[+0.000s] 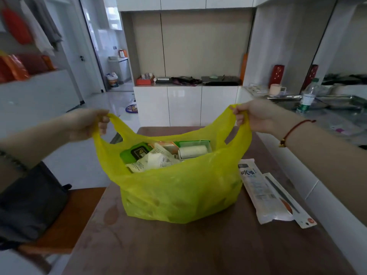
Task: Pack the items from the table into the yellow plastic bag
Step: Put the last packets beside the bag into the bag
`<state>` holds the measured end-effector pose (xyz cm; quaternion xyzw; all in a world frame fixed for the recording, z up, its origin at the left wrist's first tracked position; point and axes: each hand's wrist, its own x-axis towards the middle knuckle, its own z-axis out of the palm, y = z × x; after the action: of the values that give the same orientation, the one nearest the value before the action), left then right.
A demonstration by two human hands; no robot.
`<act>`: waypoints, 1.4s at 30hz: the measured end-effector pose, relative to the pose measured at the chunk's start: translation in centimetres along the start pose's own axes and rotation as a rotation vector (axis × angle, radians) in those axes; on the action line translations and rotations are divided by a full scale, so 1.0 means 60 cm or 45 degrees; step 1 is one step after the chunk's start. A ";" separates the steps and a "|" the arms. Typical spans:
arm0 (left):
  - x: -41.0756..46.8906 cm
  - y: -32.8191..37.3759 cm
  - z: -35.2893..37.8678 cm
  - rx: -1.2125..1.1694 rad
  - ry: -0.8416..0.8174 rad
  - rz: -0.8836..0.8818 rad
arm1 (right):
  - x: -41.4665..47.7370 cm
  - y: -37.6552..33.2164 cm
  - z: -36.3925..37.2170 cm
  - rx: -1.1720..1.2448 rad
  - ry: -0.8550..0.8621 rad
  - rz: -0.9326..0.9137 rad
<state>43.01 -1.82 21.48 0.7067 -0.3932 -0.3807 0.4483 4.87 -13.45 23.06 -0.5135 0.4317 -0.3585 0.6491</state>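
The yellow plastic bag point(178, 187) stands on the brown table point(178, 249), its mouth pulled wide. My left hand point(87, 124) pinches the left handle and my right hand point(256, 116) pinches the right handle, both raised above the table. Inside the bag I see a green wipes pack point(135, 152), a white roll point(192, 151), a green box point(196, 143) and white printed packets point(156, 159). To the right of the bag, two long flat packages lie on the table: a white printed one point(260, 193) and a narrow one with a dark stick point(286, 199).
A wooden chair point(65, 219) with a dark bag point(29, 205) on it stands at the table's left. A white wall ledge point(317, 187) runs along the table's right side. A counter at right holds a water bottle point(306, 96) and a cup point(276, 89).
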 end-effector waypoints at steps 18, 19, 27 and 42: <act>-0.124 0.009 0.286 0.310 -0.013 0.881 | -0.035 0.065 -0.111 -0.214 0.220 -0.097; -0.136 0.002 0.322 0.260 -0.130 0.895 | -0.034 0.082 -0.131 -0.205 0.250 -0.071; -0.106 -0.091 0.610 0.084 -0.658 0.465 | -0.018 0.263 -0.285 -0.184 0.470 0.245; 0.034 -0.209 0.841 -0.301 -0.418 -0.465 | 0.086 0.474 -0.347 -0.882 0.394 0.281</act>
<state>1.60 -16.88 -6.16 0.6373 -0.2795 -0.6081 0.3820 -11.90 -19.41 -7.80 -0.5926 0.6725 -0.1927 0.3994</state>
